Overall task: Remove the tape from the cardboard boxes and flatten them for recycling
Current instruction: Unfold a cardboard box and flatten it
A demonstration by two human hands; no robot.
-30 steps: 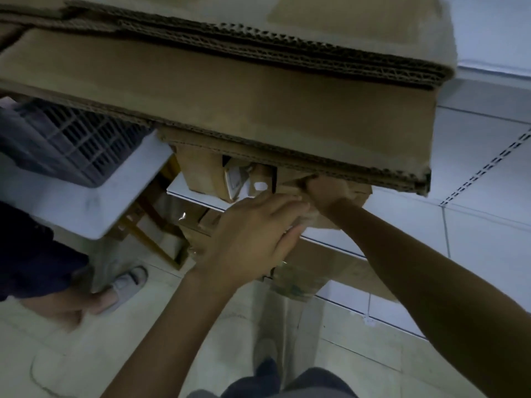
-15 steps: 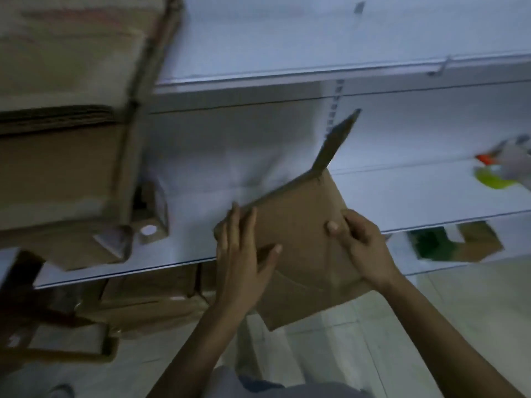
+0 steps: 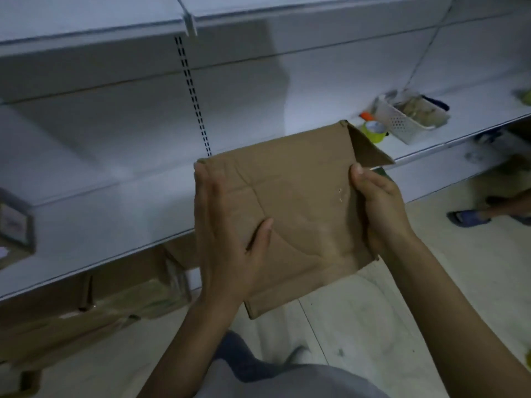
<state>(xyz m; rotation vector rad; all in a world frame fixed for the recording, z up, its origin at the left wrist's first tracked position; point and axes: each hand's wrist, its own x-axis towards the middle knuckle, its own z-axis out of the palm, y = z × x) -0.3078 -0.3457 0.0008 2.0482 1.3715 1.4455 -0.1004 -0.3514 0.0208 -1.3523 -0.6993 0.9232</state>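
Two bare hands hold a small brown cardboard box (image 3: 290, 208) in front of a white shelf unit (image 3: 120, 156), above a pale tiled floor (image 3: 359, 326). Pressed nearly flat, the box shows creases across its facing panel and a faint glossy strip near its right edge, possibly tape; one flap (image 3: 367, 147) juts out at the upper right corner. The left hand (image 3: 227, 239) lies open along the left edge, fingers straight and thumb spread onto the panel. The right hand (image 3: 379, 208) is clamped on the right edge, thumb on the front and fingers curled behind. On the shelf to the right sit a yellow-green tape roll (image 3: 373, 131), partly hidden by the flap, and a white perforated basket (image 3: 402, 122). More cardboard (image 3: 86, 305) lies under the lowest shelf at left. At far right, a foot in a blue sandal (image 3: 467, 218) stands on the floor.
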